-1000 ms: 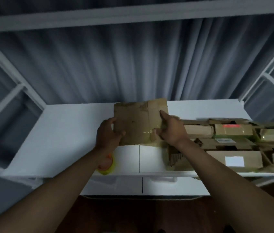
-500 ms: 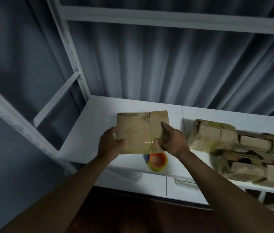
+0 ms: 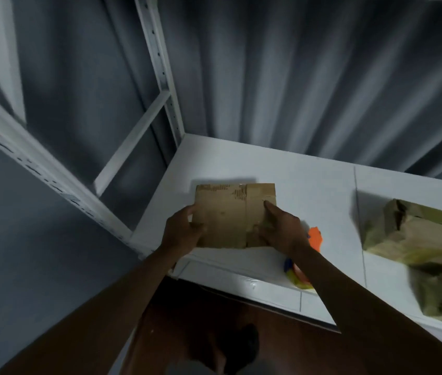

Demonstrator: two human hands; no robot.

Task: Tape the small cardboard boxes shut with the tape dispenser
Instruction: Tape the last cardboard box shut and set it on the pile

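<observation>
A small brown cardboard box (image 3: 228,215) is over the left end of the white shelf (image 3: 309,180), its flat top facing me. My left hand (image 3: 180,232) grips its left edge, thumb on top. My right hand (image 3: 282,230) holds the right edge with the forefinger stretched along the top. The tape dispenser (image 3: 299,266), orange with yellow and blue parts, lies on the shelf just right of the box, partly hidden behind my right wrist.
A blurred heap of other cardboard boxes (image 3: 425,239) fills the right side of the shelf. A white metal rack post (image 3: 160,69) and brace stand at the back left. Grey curtain hangs behind. Dark floor lies below the shelf front.
Both hands have carried the box leftward along the shelf, away from the heap of boxes. The view swung left, so the dispenser now shows right of the box.
</observation>
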